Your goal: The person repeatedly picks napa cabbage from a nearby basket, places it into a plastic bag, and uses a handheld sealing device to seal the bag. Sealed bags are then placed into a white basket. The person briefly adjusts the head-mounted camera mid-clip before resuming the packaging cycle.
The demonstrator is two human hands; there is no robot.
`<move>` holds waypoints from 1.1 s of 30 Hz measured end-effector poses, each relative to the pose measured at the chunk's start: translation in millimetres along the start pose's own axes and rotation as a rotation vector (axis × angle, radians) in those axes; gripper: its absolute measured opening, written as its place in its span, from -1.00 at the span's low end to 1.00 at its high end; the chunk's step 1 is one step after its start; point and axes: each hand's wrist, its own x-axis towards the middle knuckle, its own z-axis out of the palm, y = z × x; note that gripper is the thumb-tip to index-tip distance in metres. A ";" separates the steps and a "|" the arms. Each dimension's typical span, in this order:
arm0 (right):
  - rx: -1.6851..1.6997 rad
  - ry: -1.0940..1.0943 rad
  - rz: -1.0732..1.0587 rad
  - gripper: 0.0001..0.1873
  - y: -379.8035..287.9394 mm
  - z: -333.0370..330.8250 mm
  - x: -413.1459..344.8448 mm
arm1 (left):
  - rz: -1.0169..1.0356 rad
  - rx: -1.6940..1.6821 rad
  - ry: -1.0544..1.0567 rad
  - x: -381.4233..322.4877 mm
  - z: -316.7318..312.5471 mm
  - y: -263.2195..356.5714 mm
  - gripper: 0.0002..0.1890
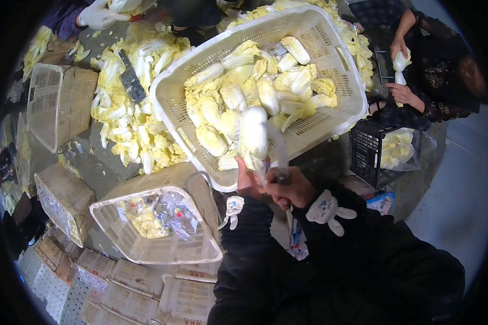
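A trimmed napa cabbage (254,132), its white base pointing away from me, stands in a clear plastic bag (278,148) above the near rim of a large white plastic crate (168,118). Around the gathered lower end of the bag, my left hand (249,180) is closed, thumb up. My right hand (290,187) grips the bag's plastic just beside it; its fingertips are partly hidden. Inside the crate lie several pale yellow napa cabbages (232,97), some loose leaves and a bit of clear plastic.
Trimmed cabbage leaves (126,122) heap left of the crate, with a dark cleaver-like tool (133,83) on them. A crate of bagged pieces (156,256) stands lower left. At right, a co-worker's hands (404,91) hold a cabbage above a black crate (368,156). A gloved hand (99,15) shows top left.
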 end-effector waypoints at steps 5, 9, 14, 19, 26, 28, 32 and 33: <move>0.183 -0.043 -0.106 -0.88 -5.9 -30.4 2.7 | -0.188 -0.096 -0.123 21.3 -43.4 -21.5 -0.33; 0.182 0.007 -0.074 -0.91 -6.6 -46.7 1.2 | -0.238 -0.009 0.196 25.0 -45.2 -26.0 -0.54; 0.319 0.095 -0.120 -0.94 -22.2 -78.1 -11.4 | 0.080 0.721 0.156 -7.3 -2.2 3.9 -0.65; 0.455 0.002 -0.205 -0.87 -39.3 -84.5 -29.6 | 0.364 0.812 0.095 -52.5 62.2 22.3 -0.69; 0.450 -0.280 -0.191 -0.91 -50.1 -48.1 -56.0 | 0.720 0.956 0.175 -110.8 101.0 38.2 -0.71; 0.497 -0.296 -0.212 -0.93 -41.2 -36.9 -49.7 | 0.614 0.978 0.233 -102.1 93.3 43.2 -0.73; 0.416 -0.357 -0.176 -0.99 -25.7 -31.9 -44.6 | 0.835 1.048 0.012 -105.6 69.7 49.6 -0.71; 0.401 -0.417 -0.096 -0.99 -21.0 -30.0 -47.1 | 0.699 1.129 0.101 -114.1 62.4 53.6 -0.69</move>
